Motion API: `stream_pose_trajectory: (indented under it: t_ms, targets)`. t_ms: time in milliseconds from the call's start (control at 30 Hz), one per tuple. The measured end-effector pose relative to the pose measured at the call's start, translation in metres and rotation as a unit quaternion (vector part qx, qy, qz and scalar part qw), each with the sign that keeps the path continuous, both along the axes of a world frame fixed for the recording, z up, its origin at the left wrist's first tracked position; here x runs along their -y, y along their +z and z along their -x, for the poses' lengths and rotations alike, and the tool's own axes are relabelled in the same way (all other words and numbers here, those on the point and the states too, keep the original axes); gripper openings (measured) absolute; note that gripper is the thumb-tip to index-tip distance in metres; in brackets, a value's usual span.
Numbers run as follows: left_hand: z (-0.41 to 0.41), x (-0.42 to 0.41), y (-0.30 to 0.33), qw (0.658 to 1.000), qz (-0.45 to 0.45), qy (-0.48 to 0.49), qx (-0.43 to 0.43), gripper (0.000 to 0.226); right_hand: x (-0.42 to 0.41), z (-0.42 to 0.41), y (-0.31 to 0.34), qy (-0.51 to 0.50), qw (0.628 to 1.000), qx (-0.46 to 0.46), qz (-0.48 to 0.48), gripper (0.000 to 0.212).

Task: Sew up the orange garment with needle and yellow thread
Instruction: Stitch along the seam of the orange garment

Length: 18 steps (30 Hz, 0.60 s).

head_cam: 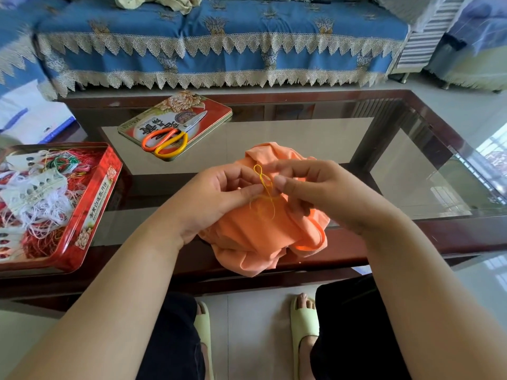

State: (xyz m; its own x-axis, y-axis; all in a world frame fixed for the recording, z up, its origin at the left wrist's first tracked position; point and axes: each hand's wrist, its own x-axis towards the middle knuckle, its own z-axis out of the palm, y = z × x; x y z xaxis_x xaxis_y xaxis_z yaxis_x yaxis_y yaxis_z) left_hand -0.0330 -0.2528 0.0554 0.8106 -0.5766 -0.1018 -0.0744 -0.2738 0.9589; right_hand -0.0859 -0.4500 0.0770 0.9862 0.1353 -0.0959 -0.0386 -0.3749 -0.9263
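Orange cotton cloth, the garment [263,231], lies bunched at the near edge of a glass-topped coffee table [301,133] and partly hangs over it. The left hand [211,198] grips the garment from the left side, its fingers curled into the folds and its thumb pressed near the yellow thread [264,185]. The right hand [315,187] pinches this thread between thumb and forefinger; the other fingers are bent. The thread makes a small loop between both hands and runs down onto the cloth. The needle is too small to make out. To the left stands an open red tin [90,209] full of threads. Farther back, scissors [170,135] with orange and yellow handles rest on the tin lid [216,111].
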Motion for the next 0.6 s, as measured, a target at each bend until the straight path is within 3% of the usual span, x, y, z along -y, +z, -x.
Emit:
stream_pose_trajectory:
  t_ms: [133,367,600]
  targets:
    - [0.0001,-0.0009,0.0012,0.998,-0.024,0.013,0.054,0.019,0.0041,0.0012,0.0003,0.056,0.997,-0.018,0.045,0.031]
    - [0.0013,-0.0016,0.0024,0.995,-0.045,0.050,0.078,0.029,0.0020,0.0000,-0.0036,0.017,0.995,0.038,0.092,0.020]
    - [-0.0003,-0.0003,0.0001,0.992,-0.057,0.071,0.086,0.012,-0.0031,0.0018,-0.0048,-0.010,0.988,0.062,0.139,0.019]
